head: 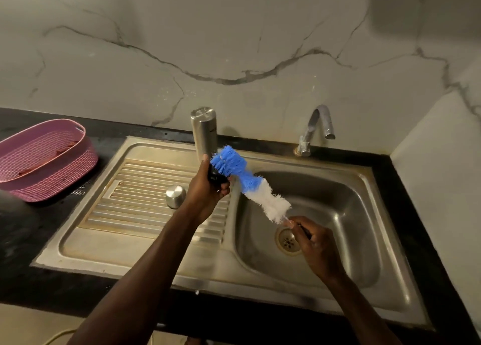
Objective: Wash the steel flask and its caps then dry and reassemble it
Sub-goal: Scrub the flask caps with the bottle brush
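The steel flask (204,131) stands upright at the back rim of the sink, behind the drainboard. A round steel cap (175,196) rests on the ribbed drainboard (135,188). My left hand (208,196) is closed around a small black cap (216,177), held above the drainboard's right edge. My right hand (316,245) grips the thin handle of a bottle brush (250,183) over the basin. The brush's blue bristle end presses against the black cap, and its white part slants down toward my right hand.
A pink woven basket (44,160) sits on the black counter at the left. The tap (316,128) stands behind the steel basin (351,214), and no water is visible from its spout. The drain (287,240) lies below my right hand. Marble walls close the back and right.
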